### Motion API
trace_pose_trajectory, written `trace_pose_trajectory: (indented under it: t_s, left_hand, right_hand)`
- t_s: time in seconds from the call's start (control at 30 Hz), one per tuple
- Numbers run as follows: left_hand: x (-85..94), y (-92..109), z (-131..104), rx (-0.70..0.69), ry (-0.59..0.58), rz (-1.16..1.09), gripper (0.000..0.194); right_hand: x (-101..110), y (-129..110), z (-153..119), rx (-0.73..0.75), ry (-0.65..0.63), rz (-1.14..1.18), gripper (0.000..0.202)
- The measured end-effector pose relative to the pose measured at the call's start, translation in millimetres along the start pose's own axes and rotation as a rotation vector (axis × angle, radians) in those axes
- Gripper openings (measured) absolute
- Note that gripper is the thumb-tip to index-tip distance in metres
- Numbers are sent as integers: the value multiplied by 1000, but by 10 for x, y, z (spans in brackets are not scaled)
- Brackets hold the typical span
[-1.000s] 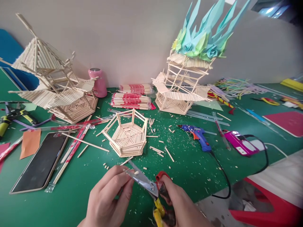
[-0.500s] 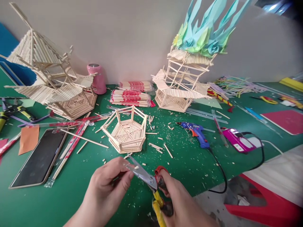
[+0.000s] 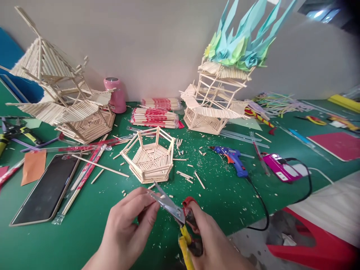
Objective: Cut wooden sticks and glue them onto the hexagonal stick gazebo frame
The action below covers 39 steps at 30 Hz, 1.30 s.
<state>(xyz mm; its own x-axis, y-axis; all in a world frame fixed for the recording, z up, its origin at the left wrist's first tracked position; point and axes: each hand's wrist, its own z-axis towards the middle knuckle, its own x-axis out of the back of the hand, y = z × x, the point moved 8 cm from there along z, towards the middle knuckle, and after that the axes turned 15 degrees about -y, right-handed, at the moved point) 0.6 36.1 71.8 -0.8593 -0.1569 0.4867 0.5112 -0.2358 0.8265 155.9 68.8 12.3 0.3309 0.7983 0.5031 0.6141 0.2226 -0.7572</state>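
My right hand point(image 3: 206, 232) is closed round the red and yellow handles of the scissors point(image 3: 171, 208), whose blades point up and left, slightly apart. Thumb and forefinger of my left hand point(image 3: 132, 221) pinch together beside the blades, around a small pale stick piece point(image 3: 162, 196) whose end shows between the blades. Just beyond both hands, a hexagonal stick frame point(image 3: 150, 159) with a woven-looking floor and short posts rests on the green table point(image 3: 157, 245). Cut stick bits point(image 3: 185, 175) lie scattered to its right.
Stick towers stand at the back left point(image 3: 67, 108) and back centre-right point(image 3: 213, 112). Bundled sticks point(image 3: 154, 117) and a pink bottle point(image 3: 116, 97) are between them. A blue glue gun point(image 3: 234, 159) with a cable lies right; a phone point(image 3: 46, 191) lies left.
The scissor blades have opened a little wider and shifted slightly left with my right hand. My left hand keeps its pinch and has barely moved.
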Motion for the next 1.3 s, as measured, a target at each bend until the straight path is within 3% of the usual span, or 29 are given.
trace_pose_trajectory:
  t_s: [0.1,0.33,0.4,0.53,0.6,0.7,0.77,0.83,0.9,0.97,1.03,1.2,1.3]
  left_hand:
    - [29,163,-26,-132,81,185,17]
    - [-21,-8,40,-2,-176,-88,15]
    - [-14,5,21,-6,-128,-10,15]
    - [55,159,-28,-114,91,220,15]
    - [35,156,4,-117,36,170,16]
    - [-35,39,63,-20,-183,-77,19]
    - [-76,-32,54,53,-279,-206,21]
    - [-86,-65,26,82,-276,-171,21]
    - [-63,-47,-6,53,-187,-21,21]
    - [-32,-2,-39,4,-75,110,21]
    - [-29,29,-45,-37,-44,141,22]
    - [-76,-26,33,4,-258,-109,22]
    - [-106,-64,25,53,-297,-170,22]
  right_hand:
    - [-3,19,0,1,33,-3,30]
    - [12,-37,-14,1,13,6,24]
    - [-9,-52,19,-1,-24,43,24]
    - [-68,-9,67,32,-32,82,28]
    - [-97,67,54,27,-22,103,33]
    - [-82,160,-1,-14,4,117,49]
    - [-53,146,-15,-26,-5,93,49]
    - [-62,87,15,-15,-74,87,39]
    - [-89,39,60,-12,-142,89,31]
    - [-92,32,87,-29,-146,69,29]
    - [-89,40,82,-30,-118,44,28]
    - [-49,57,19,-20,-49,-18,29]
    - [-69,-8,37,22,-111,-22,27]
